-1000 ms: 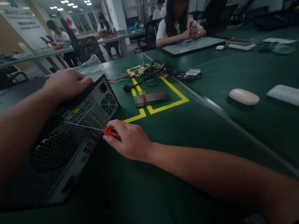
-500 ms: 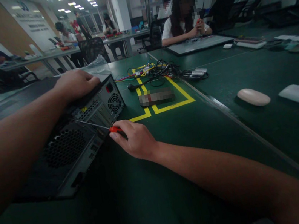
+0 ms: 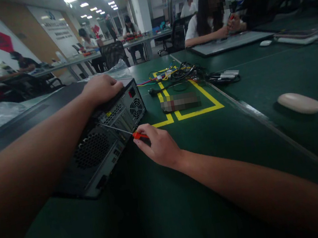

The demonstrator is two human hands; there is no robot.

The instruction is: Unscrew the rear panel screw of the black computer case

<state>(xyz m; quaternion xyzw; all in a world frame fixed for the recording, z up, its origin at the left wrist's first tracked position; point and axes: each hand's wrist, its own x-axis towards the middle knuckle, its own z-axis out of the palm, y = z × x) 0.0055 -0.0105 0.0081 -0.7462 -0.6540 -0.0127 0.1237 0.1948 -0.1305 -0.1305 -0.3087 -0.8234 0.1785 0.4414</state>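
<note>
A black computer case lies on its side on the green table mat, its rear panel with fan grilles facing me. My left hand rests palm down on the case's top rear corner, fingers curled over the edge. My right hand is closed round the red handle of a screwdriver. The thin metal shaft runs up and left to the rear panel of the case.
A tangle of cables lies beyond a yellow taped rectangle. A pale oval mouse sits at the right. A person in a white top works across the table; more people sit at far tables.
The view has swung left, so everything sits further right in the frame. Both hands keep the same hold on the case and the screwdriver.
</note>
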